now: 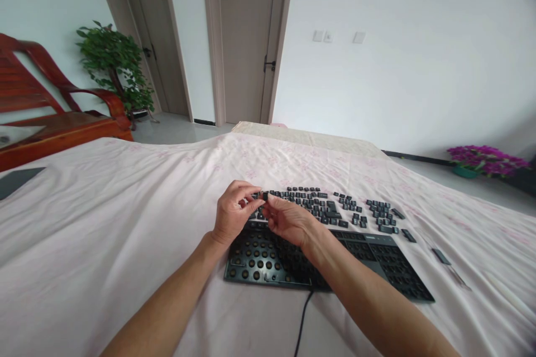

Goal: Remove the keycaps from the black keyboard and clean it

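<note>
A black keyboard base (377, 265) with its keycaps taken off lies on a pink floral sheet (104, 234). Its cable (302, 323) runs toward me. Both hands meet above the keyboard's far left edge. My left hand (232, 215) and my right hand (287, 218) pinch one small black keycap (264, 196) between their fingertips. Several loose keycaps (330, 206) lie in rows on the sheet just beyond the keyboard, laid out in the keyboard's shape.
Two long keycaps (440, 256) lie apart at the right on the sheet. A dark flat object (17, 180) sits at the left edge. Behind stand a red wooden bench (54, 117), a green plant (113, 64), doors and purple flowers (486, 157).
</note>
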`<action>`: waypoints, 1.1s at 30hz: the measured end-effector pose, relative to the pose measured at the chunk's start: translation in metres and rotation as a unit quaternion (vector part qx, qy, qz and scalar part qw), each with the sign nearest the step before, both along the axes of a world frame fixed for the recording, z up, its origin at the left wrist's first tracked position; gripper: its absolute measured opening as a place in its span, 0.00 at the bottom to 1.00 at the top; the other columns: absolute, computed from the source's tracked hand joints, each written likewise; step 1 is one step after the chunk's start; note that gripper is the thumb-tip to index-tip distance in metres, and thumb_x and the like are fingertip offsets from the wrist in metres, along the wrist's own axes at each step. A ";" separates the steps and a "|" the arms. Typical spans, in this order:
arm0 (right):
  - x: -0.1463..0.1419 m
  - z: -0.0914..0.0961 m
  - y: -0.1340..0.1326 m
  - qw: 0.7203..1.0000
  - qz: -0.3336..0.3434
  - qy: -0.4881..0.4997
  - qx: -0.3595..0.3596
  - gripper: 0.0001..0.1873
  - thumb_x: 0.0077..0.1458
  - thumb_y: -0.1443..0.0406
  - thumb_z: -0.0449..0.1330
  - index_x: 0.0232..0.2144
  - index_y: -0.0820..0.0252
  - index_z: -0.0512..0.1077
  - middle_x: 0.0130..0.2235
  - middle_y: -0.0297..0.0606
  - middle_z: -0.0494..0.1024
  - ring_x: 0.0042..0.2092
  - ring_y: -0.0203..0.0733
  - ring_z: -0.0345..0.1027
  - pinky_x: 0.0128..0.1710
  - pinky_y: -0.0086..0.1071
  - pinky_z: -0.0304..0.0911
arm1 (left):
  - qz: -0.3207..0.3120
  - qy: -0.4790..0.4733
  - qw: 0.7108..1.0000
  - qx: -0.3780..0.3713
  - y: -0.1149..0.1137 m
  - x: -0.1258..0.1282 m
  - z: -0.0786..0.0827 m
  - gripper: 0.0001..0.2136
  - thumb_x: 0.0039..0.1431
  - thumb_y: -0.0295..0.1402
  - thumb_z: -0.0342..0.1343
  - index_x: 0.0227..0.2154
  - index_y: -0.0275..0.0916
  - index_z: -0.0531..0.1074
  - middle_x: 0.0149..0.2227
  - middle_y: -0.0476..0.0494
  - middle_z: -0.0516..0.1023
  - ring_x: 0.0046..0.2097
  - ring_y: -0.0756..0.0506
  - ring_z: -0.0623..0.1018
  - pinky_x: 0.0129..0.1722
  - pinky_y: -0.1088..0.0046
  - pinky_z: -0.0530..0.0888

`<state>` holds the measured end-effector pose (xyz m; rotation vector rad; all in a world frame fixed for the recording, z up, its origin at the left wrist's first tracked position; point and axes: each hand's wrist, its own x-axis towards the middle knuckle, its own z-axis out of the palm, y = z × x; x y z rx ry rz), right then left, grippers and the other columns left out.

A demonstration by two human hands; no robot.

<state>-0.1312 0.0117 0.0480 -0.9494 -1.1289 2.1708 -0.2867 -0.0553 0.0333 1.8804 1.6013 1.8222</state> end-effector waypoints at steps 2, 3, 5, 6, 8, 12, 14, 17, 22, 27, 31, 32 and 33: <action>0.000 0.001 -0.008 0.994 -0.031 0.022 -0.102 0.08 0.49 0.63 0.68 0.30 0.57 0.72 0.28 0.30 0.75 0.31 0.33 0.67 0.27 0.24 0.55 | -0.002 0.013 1.000 0.009 -0.001 0.002 0.000 0.07 0.57 0.35 0.60 0.37 0.40 0.78 0.40 0.43 0.74 0.31 0.52 0.75 0.29 0.77 0.73; 0.000 0.002 -0.011 0.989 -0.044 0.031 -0.138 0.08 0.49 0.64 0.68 0.30 0.57 0.72 0.28 0.30 0.75 0.31 0.32 0.68 0.26 0.23 0.55 | -0.003 0.019 1.000 0.011 -0.001 0.002 0.000 0.07 0.57 0.35 0.61 0.36 0.40 0.79 0.39 0.43 0.74 0.31 0.52 0.75 0.29 0.77 0.74; 0.000 0.004 -0.015 0.985 -0.053 0.040 -0.158 0.07 0.50 0.65 0.67 0.30 0.57 0.72 0.27 0.29 0.75 0.31 0.32 0.68 0.26 0.23 0.54 | -0.005 0.028 0.999 0.019 -0.001 0.003 0.000 0.06 0.57 0.35 0.61 0.35 0.40 0.79 0.39 0.43 0.75 0.33 0.51 0.76 0.29 0.77 0.74; 0.001 0.005 -0.015 0.985 -0.055 0.042 -0.159 0.07 0.50 0.65 0.67 0.31 0.57 0.72 0.27 0.29 0.75 0.31 0.32 0.68 0.26 0.23 0.54 | -0.008 0.031 0.999 0.023 -0.001 0.003 0.000 0.06 0.57 0.35 0.61 0.34 0.40 0.79 0.38 0.43 0.75 0.34 0.50 0.76 0.29 0.76 0.74; 0.002 0.005 -0.016 0.986 -0.056 0.042 -0.152 0.08 0.50 0.65 0.68 0.31 0.57 0.72 0.27 0.29 0.75 0.31 0.32 0.67 0.25 0.23 0.54 | -0.016 0.032 0.999 0.031 -0.001 0.003 0.000 0.06 0.57 0.34 0.61 0.34 0.41 0.80 0.38 0.42 0.76 0.35 0.49 0.76 0.29 0.76 0.74; 0.005 0.005 -0.015 0.991 -0.043 0.038 -0.119 0.12 0.45 0.64 0.71 0.32 0.56 0.73 0.30 0.30 0.77 0.30 0.32 0.66 0.24 0.23 0.52 | -0.021 0.007 0.999 0.044 0.000 0.005 -0.002 0.05 0.57 0.34 0.61 0.32 0.40 0.79 0.37 0.43 0.76 0.36 0.49 0.76 0.30 0.76 0.74; 0.006 0.005 -0.016 0.993 -0.035 0.029 -0.105 0.13 0.43 0.63 0.72 0.32 0.55 0.74 0.31 0.30 0.77 0.28 0.31 0.65 0.23 0.23 0.51 | -0.016 -0.009 0.999 0.048 -0.001 0.007 -0.002 0.04 0.56 0.34 0.61 0.31 0.40 0.79 0.37 0.43 0.76 0.36 0.49 0.76 0.30 0.76 0.74; 0.008 0.005 -0.017 0.996 -0.036 0.026 -0.076 0.14 0.41 0.62 0.73 0.31 0.56 0.75 0.31 0.30 0.77 0.26 0.30 0.62 0.22 0.23 0.50 | -0.013 -0.022 0.998 0.057 -0.001 0.009 -0.001 0.04 0.55 0.34 0.62 0.30 0.40 0.78 0.37 0.44 0.76 0.35 0.50 0.76 0.30 0.76 0.73; 0.011 0.005 -0.019 0.998 -0.034 0.042 -0.027 0.18 0.36 0.60 0.75 0.31 0.58 0.77 0.30 0.30 0.77 0.26 0.28 0.61 0.22 0.22 0.51 | -0.025 -0.028 0.997 0.062 -0.002 0.010 -0.004 0.03 0.55 0.33 0.62 0.31 0.40 0.78 0.37 0.44 0.76 0.35 0.50 0.76 0.31 0.76 0.73; 0.013 0.005 -0.021 0.998 -0.033 0.039 -0.031 0.18 0.34 0.60 0.76 0.29 0.60 0.77 0.29 0.31 0.75 0.25 0.26 0.59 0.21 0.21 0.51 | -0.043 -0.043 0.997 0.053 -0.001 0.013 -0.008 0.03 0.55 0.33 0.62 0.30 0.40 0.77 0.37 0.43 0.77 0.37 0.48 0.77 0.31 0.76 0.73; 0.020 0.003 -0.021 0.998 -0.025 0.053 -0.022 0.19 0.31 0.60 0.77 0.25 0.61 0.75 0.27 0.30 0.73 0.25 0.26 0.57 0.20 0.21 0.49 | -0.072 -0.041 0.996 0.019 -0.003 0.016 -0.006 0.05 0.55 0.35 0.63 0.30 0.39 0.78 0.38 0.42 0.77 0.37 0.48 0.77 0.30 0.76 0.73; 0.024 0.002 -0.020 0.998 -0.032 0.047 -0.002 0.18 0.31 0.59 0.76 0.25 0.61 0.75 0.26 0.31 0.73 0.24 0.26 0.57 0.20 0.22 0.48 | -0.086 -0.036 0.996 0.000 -0.003 0.016 -0.005 0.06 0.54 0.36 0.64 0.31 0.39 0.78 0.39 0.42 0.77 0.35 0.49 0.77 0.30 0.76 0.73; 0.029 0.000 -0.017 0.998 -0.045 0.031 0.030 0.17 0.33 0.59 0.75 0.25 0.61 0.76 0.26 0.31 0.73 0.24 0.27 0.56 0.21 0.23 0.48 | -0.097 -0.032 0.995 -0.022 -0.003 0.014 -0.004 0.08 0.53 0.37 0.64 0.33 0.39 0.78 0.39 0.42 0.78 0.33 0.49 0.77 0.30 0.76 0.73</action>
